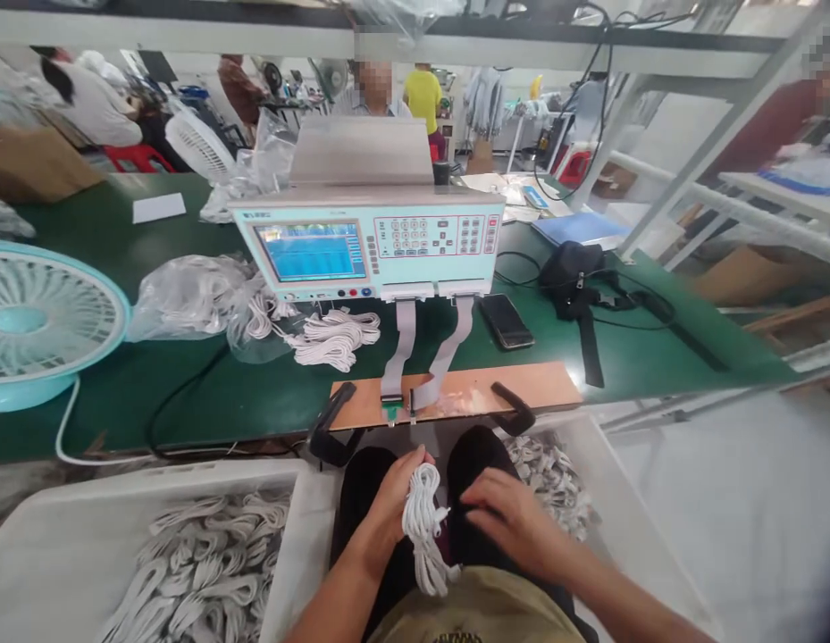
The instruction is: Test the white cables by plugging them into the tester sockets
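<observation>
My left hand (396,496) is closed round a coiled bundle of white cable (424,529), held over my lap. My right hand (512,518) hovers just right of the bundle, fingers bent and pinching near the cable's plug end; whether it grips the plug is unclear. In front of me a wooden fixture board (522,386) with black handles lies on the green bench (187,393). Two grey ribbon cables (402,344) run from it up to a pale tester with a blue screen (361,241).
A white bin (66,527) of coiled white cables is at my lower left, another bin (555,473) at my right. On the bench: loose cable coils (334,338), plastic bags, a teal fan (32,321), a phone (507,321), a black pouch (572,272). People work beyond the bench.
</observation>
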Tool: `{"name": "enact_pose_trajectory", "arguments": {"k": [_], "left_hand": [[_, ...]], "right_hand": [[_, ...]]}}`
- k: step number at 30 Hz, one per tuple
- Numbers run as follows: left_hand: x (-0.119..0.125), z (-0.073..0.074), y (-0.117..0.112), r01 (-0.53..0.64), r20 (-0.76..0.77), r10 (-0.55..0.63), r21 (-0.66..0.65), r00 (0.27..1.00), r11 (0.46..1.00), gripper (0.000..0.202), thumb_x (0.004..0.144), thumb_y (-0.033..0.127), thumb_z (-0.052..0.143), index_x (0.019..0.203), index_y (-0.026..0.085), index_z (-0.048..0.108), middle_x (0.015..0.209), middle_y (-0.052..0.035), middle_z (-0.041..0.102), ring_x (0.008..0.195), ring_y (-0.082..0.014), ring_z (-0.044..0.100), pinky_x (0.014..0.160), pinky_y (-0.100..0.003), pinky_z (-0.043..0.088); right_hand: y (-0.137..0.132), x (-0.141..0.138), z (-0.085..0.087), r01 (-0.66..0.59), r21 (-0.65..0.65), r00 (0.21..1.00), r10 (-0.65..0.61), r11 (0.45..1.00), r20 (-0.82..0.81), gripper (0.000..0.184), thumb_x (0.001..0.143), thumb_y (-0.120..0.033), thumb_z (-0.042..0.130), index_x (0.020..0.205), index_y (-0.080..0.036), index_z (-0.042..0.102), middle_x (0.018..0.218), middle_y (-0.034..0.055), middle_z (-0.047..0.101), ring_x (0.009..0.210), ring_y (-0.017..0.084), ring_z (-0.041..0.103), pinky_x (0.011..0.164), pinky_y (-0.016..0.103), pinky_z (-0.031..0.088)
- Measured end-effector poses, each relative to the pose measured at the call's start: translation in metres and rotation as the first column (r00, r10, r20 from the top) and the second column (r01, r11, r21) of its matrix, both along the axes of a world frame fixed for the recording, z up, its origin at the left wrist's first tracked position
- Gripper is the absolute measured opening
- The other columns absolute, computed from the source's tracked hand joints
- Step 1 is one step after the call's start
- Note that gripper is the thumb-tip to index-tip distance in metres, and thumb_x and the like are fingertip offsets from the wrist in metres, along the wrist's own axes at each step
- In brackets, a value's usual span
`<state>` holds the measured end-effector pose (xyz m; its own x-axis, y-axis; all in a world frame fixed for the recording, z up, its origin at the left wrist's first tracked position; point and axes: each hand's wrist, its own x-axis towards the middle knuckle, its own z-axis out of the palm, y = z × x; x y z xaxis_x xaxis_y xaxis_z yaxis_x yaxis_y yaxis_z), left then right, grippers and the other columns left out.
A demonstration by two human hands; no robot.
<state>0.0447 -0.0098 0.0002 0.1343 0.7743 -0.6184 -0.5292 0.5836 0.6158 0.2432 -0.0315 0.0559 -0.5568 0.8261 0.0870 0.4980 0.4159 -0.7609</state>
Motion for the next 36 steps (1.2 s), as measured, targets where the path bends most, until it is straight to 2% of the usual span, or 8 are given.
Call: {"name": "enact_pose_trajectory", "arguments": {"k": [4, 9, 11, 14, 19, 23, 30, 36], "left_hand": [[0.019, 0.004, -0.007, -0.067, 0.065, 0.066, 0.010, 0.996, 0.998, 0.031, 0.060, 0.038, 0.073, 0.060, 0.014, 0.053, 0.049, 0.0052, 0.048, 0.042, -0.0062, 0.044, 0.043, -0.018, 0.034], [0.021, 0.010, -0.020, -0.150, 0.003, 0.150, 0.127, 0.989, 0.981, 0.028, 0.064, 0.039, 0.070, 0.070, 0.014, 0.059, 0.062, 0.0012, 0.055, 0.058, -0.0107, 0.052, 0.055, -0.022, 0.041], [0.014, 0.013, -0.020, -0.100, -0.164, 0.138, 0.221, 0.977, 0.970, 0.030, 0.064, 0.042, 0.069, 0.069, 0.014, 0.061, 0.062, 0.0007, 0.056, 0.060, -0.0119, 0.053, 0.058, -0.022, 0.041], [-0.005, 0.021, -0.018, 0.050, -0.451, 0.100, 0.308, 0.887, 0.950, 0.034, 0.070, 0.048, 0.060, 0.067, 0.014, 0.061, 0.056, 0.0025, 0.054, 0.045, -0.0088, 0.046, 0.047, -0.021, 0.037], [-0.033, 0.044, -0.013, 0.228, -0.608, 0.037, 0.353, 0.793, 0.907, 0.026, 0.072, 0.040, 0.060, 0.070, 0.014, 0.063, 0.058, 0.0024, 0.056, 0.043, -0.0068, 0.043, 0.044, -0.018, 0.033], [-0.039, 0.049, -0.005, 0.252, -0.535, -0.053, 0.306, 0.843, 0.918, 0.023, 0.064, 0.035, 0.069, 0.066, 0.012, 0.065, 0.056, 0.0010, 0.058, 0.049, -0.0088, 0.046, 0.047, -0.018, 0.035], [-0.029, 0.021, 0.000, -0.108, -0.433, 0.227, 0.282, 0.872, 0.953, 0.030, 0.060, 0.037, 0.073, 0.075, 0.012, 0.069, 0.054, 0.0026, 0.056, 0.046, -0.0068, 0.043, 0.045, -0.018, 0.033], [-0.033, 0.011, 0.000, -0.139, -0.235, 0.181, 0.185, 0.955, 0.973, 0.032, 0.059, 0.035, 0.075, 0.081, 0.013, 0.069, 0.058, 0.0009, 0.059, 0.046, -0.0057, 0.045, 0.046, -0.017, 0.036]], "right_hand": [[-0.007, -0.043, 0.001, 0.046, 0.174, 0.978, -0.010, 0.984, -0.207, 0.011, 0.081, -0.016, 0.050, 0.090, -0.021, 0.052, 0.081, 0.0041, 0.058, 0.075, 0.017, 0.051, 0.067, 0.029, 0.043], [0.004, -0.055, -0.001, 0.078, 0.278, 0.968, -0.006, 0.957, -0.251, 0.014, 0.082, -0.014, 0.044, 0.093, -0.020, 0.051, 0.080, 0.0057, 0.057, 0.073, 0.018, 0.049, 0.066, 0.032, 0.041], [0.010, -0.056, 0.000, 0.103, 0.225, 0.955, -0.034, 0.969, -0.294, 0.010, 0.084, -0.015, 0.042, 0.087, -0.020, 0.051, 0.074, 0.0035, 0.053, 0.068, 0.016, 0.047, 0.063, 0.030, 0.039], [0.019, -0.059, -0.001, 0.153, 0.096, 0.934, -0.112, 0.984, -0.340, 0.013, 0.086, -0.019, 0.041, 0.077, -0.019, 0.050, 0.068, 0.0004, 0.049, 0.062, 0.014, 0.045, 0.059, 0.026, 0.037], [0.029, -0.067, -0.012, 0.045, 0.105, 0.971, -0.019, 0.993, -0.238, 0.014, 0.085, -0.022, 0.044, 0.074, -0.019, 0.051, 0.068, -0.0002, 0.049, 0.065, 0.014, 0.045, 0.062, 0.026, 0.035], [0.036, -0.078, -0.018, 0.057, 0.078, 0.966, -0.035, 0.995, -0.257, 0.017, 0.086, -0.025, 0.044, 0.073, -0.018, 0.053, 0.067, -0.0002, 0.050, 0.065, 0.013, 0.045, 0.063, 0.026, 0.035], [0.053, -0.095, -0.034, 0.227, -0.293, 0.872, -0.328, 0.929, -0.364, 0.027, 0.084, -0.034, 0.048, 0.066, -0.016, 0.056, 0.062, -0.0016, 0.048, 0.061, 0.012, 0.044, 0.057, 0.023, 0.035], [0.059, -0.101, -0.044, 0.223, -0.346, 0.840, -0.360, 0.911, -0.407, 0.026, 0.083, -0.035, 0.049, 0.070, -0.015, 0.059, 0.062, -0.0010, 0.051, 0.061, 0.013, 0.044, 0.058, 0.023, 0.036]]}}
